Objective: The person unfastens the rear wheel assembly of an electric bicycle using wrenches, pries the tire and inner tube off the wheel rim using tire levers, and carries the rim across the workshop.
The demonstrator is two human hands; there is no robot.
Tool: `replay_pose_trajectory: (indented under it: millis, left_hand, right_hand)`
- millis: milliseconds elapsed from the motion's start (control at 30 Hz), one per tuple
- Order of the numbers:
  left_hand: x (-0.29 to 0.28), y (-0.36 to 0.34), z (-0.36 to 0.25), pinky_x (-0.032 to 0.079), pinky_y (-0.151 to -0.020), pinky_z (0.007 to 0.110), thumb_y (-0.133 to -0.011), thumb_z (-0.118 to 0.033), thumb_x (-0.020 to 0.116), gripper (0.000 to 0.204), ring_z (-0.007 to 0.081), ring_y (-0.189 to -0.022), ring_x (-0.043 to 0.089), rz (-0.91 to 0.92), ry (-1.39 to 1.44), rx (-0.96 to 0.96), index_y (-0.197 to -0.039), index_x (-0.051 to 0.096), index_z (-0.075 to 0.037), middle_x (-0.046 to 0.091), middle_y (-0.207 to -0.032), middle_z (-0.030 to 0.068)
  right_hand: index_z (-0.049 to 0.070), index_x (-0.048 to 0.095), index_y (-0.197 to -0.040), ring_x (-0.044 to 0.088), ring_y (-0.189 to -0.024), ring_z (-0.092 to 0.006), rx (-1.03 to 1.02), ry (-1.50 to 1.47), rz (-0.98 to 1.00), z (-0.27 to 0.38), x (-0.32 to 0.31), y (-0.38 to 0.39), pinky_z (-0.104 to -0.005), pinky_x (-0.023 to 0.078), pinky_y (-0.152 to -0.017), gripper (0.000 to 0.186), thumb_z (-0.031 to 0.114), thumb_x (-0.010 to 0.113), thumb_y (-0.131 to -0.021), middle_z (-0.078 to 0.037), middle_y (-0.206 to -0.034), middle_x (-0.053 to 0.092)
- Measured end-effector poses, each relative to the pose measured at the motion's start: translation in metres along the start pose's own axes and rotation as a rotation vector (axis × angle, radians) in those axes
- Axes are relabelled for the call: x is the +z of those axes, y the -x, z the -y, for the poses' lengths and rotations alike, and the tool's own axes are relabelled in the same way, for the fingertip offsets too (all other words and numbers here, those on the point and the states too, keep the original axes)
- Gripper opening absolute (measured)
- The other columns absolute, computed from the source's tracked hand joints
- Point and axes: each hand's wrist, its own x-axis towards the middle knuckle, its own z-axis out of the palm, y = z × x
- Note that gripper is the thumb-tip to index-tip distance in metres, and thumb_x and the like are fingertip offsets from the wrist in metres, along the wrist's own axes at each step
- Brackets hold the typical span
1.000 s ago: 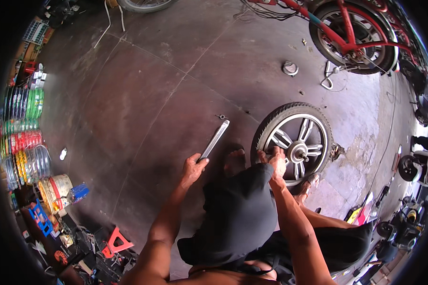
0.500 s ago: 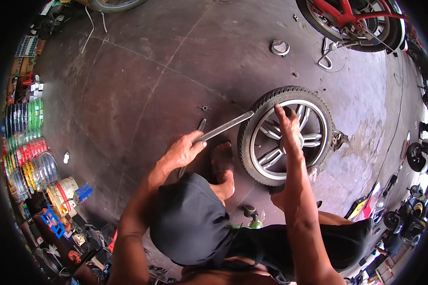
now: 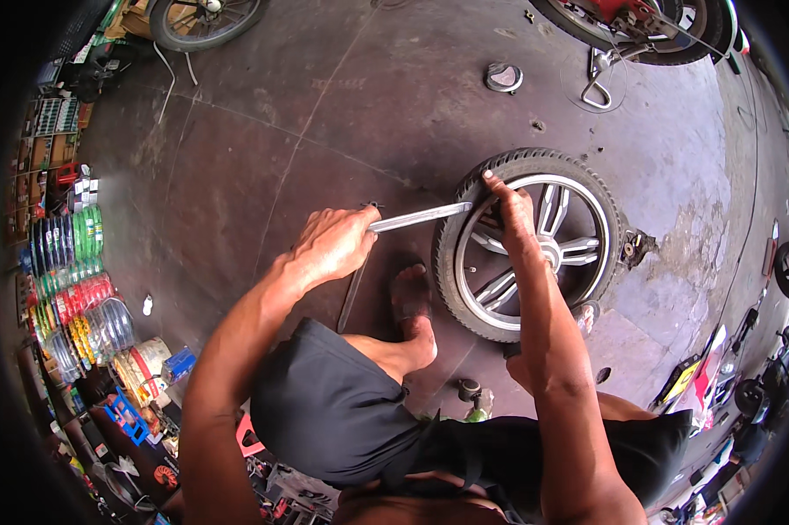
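Observation:
My left hand (image 3: 338, 241) is closed around one end of a flat metal tyre lever (image 3: 425, 216). The lever's far tip touches, or nearly touches, the left side of a black tyre (image 3: 448, 284). This tyre sits on a silver spoked wheel (image 3: 548, 251), right of centre by my feet. With my right hand (image 3: 514, 214) I grip the wheel's upper left part, thumb on the tyre and fingers curled over the rim, partly hidden. A second long metal bar (image 3: 352, 293) lies on the floor below my left hand, partly covered by it.
A red motorcycle (image 3: 626, 17) stands at the upper right, near a round, shallow container (image 3: 504, 77). Another spoked wheel (image 3: 206, 22) shows at the upper left. Packaged coloured rings (image 3: 80, 289) and a blue box (image 3: 180, 363) line the left side. My foot (image 3: 410, 293) is beside the wheel.
My left hand has moved up with the lever, which now lies closer to level. My right hand has shifted left along the rim, its thumb now on the tyre.

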Motion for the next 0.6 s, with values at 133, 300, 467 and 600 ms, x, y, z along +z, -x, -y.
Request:
replay_pose_trajectory:
  millis: [133,300,467,600]
  left_hand:
    - [-0.006,-0.014,-0.010,0.046,-0.069,0.047,-0.083,-0.012,0.056,0.018,0.0384,-0.081,0.060,0.103,-0.104,0.028,-0.099,0.057,-0.004,0.063,-0.079,0.0184]
    - [-0.027,-0.025,-0.055,0.046,-0.071,0.049,-0.081,-0.010,0.053,0.020,0.0410,-0.084,0.059,0.260,-0.137,-0.048,-0.099,0.055,-0.001,0.062,-0.084,0.0226]
    - [-0.024,-0.021,-0.106,0.044,-0.047,0.038,-0.080,-0.005,0.047,0.021,0.0226,-0.052,0.055,0.583,0.419,-0.272,-0.099,0.049,0.005,0.055,-0.070,0.0161]
    - [0.015,-0.004,-0.141,0.047,-0.051,0.039,-0.078,-0.012,0.047,0.023,0.0290,-0.059,0.060,0.200,0.935,-0.556,-0.086,0.053,0.009,0.059,-0.067,0.0206]
  right_hand:
    - [-0.002,0.060,-0.091,0.061,-0.061,-0.0183,0.000,-0.054,-0.043,-0.004,0.002,-0.003,-0.0297,0.051,-0.059,0.035,0.028,0.071,-0.077,-0.009,-0.076,0.064]
    - [-0.001,0.060,-0.096,0.060,-0.072,-0.0191,-0.027,-0.034,-0.062,-0.002,-0.007,-0.008,-0.0316,0.050,-0.067,0.037,0.027,0.073,-0.074,-0.009,-0.083,0.064]
    - [0.001,0.061,-0.097,0.060,-0.070,-0.0173,-0.112,0.008,-0.039,-0.006,-0.009,-0.004,-0.0303,0.050,-0.065,0.037,0.028,0.073,-0.075,-0.007,-0.082,0.063]
    - [0.001,0.061,-0.097,0.060,-0.074,-0.0157,-0.161,-0.034,0.014,-0.004,-0.017,0.002,-0.0297,0.048,-0.071,0.038,0.029,0.073,-0.075,-0.006,-0.084,0.064]
